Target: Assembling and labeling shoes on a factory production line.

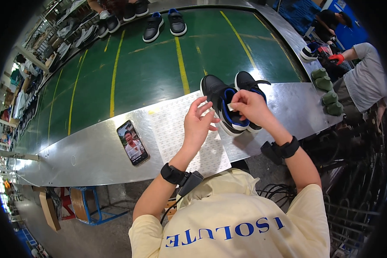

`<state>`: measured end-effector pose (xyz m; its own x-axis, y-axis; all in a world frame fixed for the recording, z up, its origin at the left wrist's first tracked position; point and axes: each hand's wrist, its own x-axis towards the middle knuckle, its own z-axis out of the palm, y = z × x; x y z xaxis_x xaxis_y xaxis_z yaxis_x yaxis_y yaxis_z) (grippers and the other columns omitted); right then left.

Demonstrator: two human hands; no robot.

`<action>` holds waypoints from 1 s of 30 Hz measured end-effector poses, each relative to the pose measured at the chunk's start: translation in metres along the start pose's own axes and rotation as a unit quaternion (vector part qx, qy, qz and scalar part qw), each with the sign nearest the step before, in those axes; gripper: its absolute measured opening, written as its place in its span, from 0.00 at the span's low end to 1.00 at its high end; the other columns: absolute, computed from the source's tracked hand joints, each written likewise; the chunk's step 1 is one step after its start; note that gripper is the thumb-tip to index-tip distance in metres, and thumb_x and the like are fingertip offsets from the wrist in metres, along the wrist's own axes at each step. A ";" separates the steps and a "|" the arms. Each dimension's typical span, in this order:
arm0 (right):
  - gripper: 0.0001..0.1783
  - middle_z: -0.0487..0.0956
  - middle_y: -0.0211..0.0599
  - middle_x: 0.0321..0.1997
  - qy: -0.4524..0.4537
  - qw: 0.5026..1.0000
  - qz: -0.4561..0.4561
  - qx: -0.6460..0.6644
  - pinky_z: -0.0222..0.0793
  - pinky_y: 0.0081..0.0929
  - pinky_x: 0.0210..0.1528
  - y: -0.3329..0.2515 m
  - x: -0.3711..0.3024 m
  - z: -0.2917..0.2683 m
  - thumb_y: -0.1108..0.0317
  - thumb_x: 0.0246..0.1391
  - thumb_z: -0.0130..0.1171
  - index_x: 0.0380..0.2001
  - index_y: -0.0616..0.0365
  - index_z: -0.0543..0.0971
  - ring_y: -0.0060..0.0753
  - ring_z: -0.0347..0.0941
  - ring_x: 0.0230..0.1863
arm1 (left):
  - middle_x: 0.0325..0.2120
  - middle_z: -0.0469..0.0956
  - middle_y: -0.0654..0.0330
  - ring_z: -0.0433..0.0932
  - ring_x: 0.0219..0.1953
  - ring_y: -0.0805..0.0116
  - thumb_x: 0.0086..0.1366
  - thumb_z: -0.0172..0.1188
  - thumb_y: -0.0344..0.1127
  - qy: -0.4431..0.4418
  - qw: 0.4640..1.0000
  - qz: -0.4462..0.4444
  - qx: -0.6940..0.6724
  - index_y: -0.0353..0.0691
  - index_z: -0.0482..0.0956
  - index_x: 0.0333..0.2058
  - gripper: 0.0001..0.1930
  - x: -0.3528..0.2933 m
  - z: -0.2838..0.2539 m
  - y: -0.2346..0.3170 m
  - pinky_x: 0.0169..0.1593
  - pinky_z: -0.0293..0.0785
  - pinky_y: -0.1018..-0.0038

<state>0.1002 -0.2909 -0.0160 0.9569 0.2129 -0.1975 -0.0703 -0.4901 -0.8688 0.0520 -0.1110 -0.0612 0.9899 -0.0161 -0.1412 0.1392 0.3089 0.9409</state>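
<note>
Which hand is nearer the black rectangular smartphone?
Left. Left hand is right of the smartphone, over the white paper sheet; right hand is farther right, at the black blue-lined shoe.

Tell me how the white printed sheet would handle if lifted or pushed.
The white printed sheet looks thin, so it is probably light and likely to flop if lifted by one corner. The shiny metal surface beneath suggests it may slide readily.

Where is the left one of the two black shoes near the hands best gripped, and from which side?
I would take the left shoe by its heel, coming from the person's side: the toe points away and the heel faces back, while the right hand is at the opening.
</note>
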 end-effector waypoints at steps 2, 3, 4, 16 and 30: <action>0.04 0.73 0.26 0.20 -0.045 0.989 0.065 -0.121 0.68 0.15 0.18 0.000 0.001 -0.015 0.72 0.48 0.61 0.26 0.58 0.75 0.16 0.69 0.20 | 0.46 0.72 0.49 0.79 0.29 0.68 0.60 0.57 0.32 -0.014 0.998 0.008 0.063 0.37 0.60 0.55 0.26 0.011 -0.001 -0.007 0.25 0.77 0.77; 0.04 0.73 0.26 0.20 -0.042 0.989 0.069 -0.122 0.68 0.15 0.18 -0.002 0.002 -0.015 0.72 0.48 0.61 0.26 0.58 0.75 0.16 0.69 0.20 | 0.44 0.72 0.49 0.78 0.35 0.63 0.57 0.60 0.35 0.011 0.983 0.029 0.182 0.35 0.62 0.53 0.27 0.018 0.002 -0.012 0.32 0.76 0.73; 0.04 0.75 0.32 0.20 -0.052 0.981 0.064 -0.173 0.70 0.22 0.20 -0.004 0.003 -0.013 0.71 0.47 0.60 0.24 0.59 0.77 0.24 0.73 0.21 | 0.43 0.73 0.48 0.77 0.41 0.58 0.55 0.62 0.39 0.035 0.952 0.050 0.299 0.34 0.63 0.51 0.28 0.023 0.007 -0.012 0.39 0.75 0.68; 0.09 0.79 0.51 0.31 -0.106 0.888 -0.073 -0.442 0.73 0.40 0.38 0.022 0.031 0.032 0.71 0.43 0.54 0.25 0.64 0.80 0.49 0.77 0.36 | 0.49 0.60 0.39 0.73 0.42 0.41 0.48 0.60 0.34 0.073 0.930 -0.071 0.352 0.35 0.51 0.59 0.40 0.053 0.027 -0.033 0.45 0.73 0.61; 0.07 0.80 0.43 0.27 -0.156 0.869 0.038 -0.469 0.72 0.38 0.37 0.026 0.045 0.023 0.66 0.38 0.61 0.22 0.57 0.81 0.46 0.77 0.34 | 0.44 0.64 0.54 0.70 0.29 0.76 0.52 0.57 0.21 0.035 0.991 -0.043 0.121 0.46 0.49 0.62 0.40 0.017 0.006 -0.032 0.32 0.74 0.80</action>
<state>0.1344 -0.2744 -0.0579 0.8267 0.2973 -0.4777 0.2710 -0.9544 -0.1251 0.0646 -0.1271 -0.0920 0.9709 0.0370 -0.2366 0.2336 0.0719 0.9697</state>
